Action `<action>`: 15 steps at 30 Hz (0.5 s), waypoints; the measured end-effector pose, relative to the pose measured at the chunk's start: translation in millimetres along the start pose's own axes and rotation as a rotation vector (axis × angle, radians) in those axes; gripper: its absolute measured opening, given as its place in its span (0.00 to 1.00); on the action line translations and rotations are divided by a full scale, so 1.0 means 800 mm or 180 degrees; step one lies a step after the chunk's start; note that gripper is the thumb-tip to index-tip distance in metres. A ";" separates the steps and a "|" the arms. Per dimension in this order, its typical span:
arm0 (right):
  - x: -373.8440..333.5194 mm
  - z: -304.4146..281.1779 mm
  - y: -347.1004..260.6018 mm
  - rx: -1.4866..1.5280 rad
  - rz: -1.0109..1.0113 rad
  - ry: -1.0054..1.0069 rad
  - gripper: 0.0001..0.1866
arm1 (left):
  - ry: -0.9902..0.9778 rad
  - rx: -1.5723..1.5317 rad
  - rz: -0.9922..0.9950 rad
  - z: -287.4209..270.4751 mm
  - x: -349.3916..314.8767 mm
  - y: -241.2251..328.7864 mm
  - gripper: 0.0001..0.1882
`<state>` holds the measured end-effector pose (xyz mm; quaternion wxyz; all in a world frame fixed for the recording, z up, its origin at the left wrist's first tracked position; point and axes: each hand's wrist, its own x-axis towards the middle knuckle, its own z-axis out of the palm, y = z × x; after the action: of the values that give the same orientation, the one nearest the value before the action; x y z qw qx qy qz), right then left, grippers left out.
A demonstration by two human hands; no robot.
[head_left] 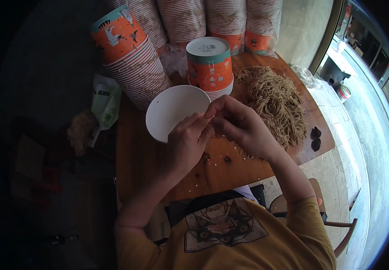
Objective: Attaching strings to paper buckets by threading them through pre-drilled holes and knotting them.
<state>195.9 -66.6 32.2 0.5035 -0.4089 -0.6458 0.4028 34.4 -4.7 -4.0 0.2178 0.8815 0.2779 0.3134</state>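
My left hand (pixel 187 137) and my right hand (pixel 241 126) meet over the wooden table, fingertips pinched close together. A tiny pale bit shows between them, too small to name. Just beyond my left hand, a white paper tub (pixel 169 110) lies tipped with its round mouth toward me; my left hand covers part of its rim. Behind my fingers, a short stack of orange and teal printed paper tubs (pixel 211 72) stands upside down. To the right of my right hand spreads a large tangled heap of tan strings (pixel 277 103).
A tall stack of paper tubs (pixel 136 69) leans at the left. Several bagged stacks (pixel 181 20) line the back. Two small dark pieces (pixel 315 138) lie near the right edge of the wooden table (pixel 244 173). White specks dot its front. A chair (pixel 347 238) stands lower right.
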 end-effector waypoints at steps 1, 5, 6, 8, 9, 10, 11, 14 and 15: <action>-0.001 0.001 -0.001 0.0166 0.0054 0.0040 0.05 | 0.0119 0.0067 -0.0006 0.001 -0.002 0.001 0.15; -0.009 0.006 -0.013 0.0655 0.0155 0.0147 0.05 | 0.0159 0.0741 0.0084 -0.003 -0.007 -0.003 0.18; -0.011 0.005 -0.014 0.0662 0.0150 0.0136 0.05 | 0.0164 0.0752 0.0076 -0.004 -0.010 -0.004 0.18; -0.012 0.005 -0.016 0.0808 0.0195 0.0157 0.05 | 0.0417 0.1515 0.0390 -0.007 -0.013 -0.006 0.20; -0.012 0.005 -0.017 0.0811 0.0193 0.0157 0.05 | 0.0415 0.1518 0.0390 -0.009 -0.015 -0.007 0.20; -0.011 0.006 -0.018 0.0848 0.0213 0.0178 0.05 | 0.0354 0.1579 0.0298 -0.011 -0.017 -0.008 0.20; -0.011 0.007 -0.019 0.0885 0.0235 0.0196 0.06 | 0.0293 0.1639 0.0204 -0.013 -0.020 -0.009 0.21; -0.009 0.005 -0.024 0.0805 0.0486 -0.0072 0.07 | 0.0356 0.1571 0.0158 -0.016 -0.028 -0.021 0.20; -0.009 0.003 -0.027 0.0806 0.0493 -0.0063 0.07 | 0.0350 0.1503 0.0070 -0.018 -0.031 -0.024 0.19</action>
<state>192.2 -81.1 49.9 0.5120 -0.3868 -0.5613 0.5227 2.0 -2.4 -15.4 -0.0132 0.8926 0.3453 0.2897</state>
